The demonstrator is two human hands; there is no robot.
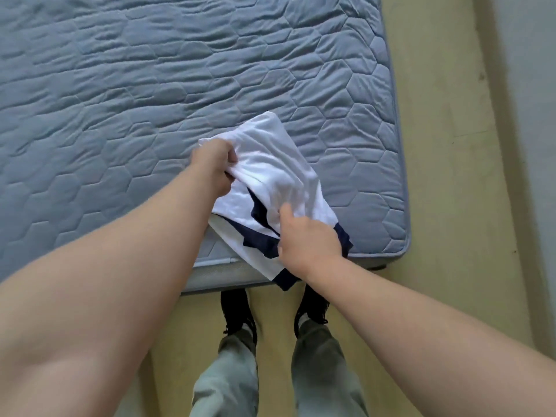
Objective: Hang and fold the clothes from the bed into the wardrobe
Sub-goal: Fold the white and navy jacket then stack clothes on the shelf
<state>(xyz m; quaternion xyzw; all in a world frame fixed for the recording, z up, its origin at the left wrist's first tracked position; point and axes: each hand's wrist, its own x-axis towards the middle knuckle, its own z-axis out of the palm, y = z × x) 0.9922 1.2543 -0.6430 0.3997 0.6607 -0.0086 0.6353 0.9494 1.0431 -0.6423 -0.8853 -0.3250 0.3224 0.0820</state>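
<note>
A white garment with dark navy trim (pixel 270 164) lies bunched in a folded bundle near the front right corner of the bed (pixel 150 85), its lower end hanging over the mattress edge. My left hand (pixel 215 167) grips the bundle's upper left side, fingers curled into the white cloth. My right hand (pixel 307 239) is closed on the lower part, where the navy trim shows. The wardrobe is not in view.
The blue quilted mattress stretches away to the left and back, bare apart from the garment. Beige floor (pixel 445 176) runs along the bed's right side up to a pale wall (pixel 535 115). My legs and black shoes (pixel 237 314) stand at the bed's front edge.
</note>
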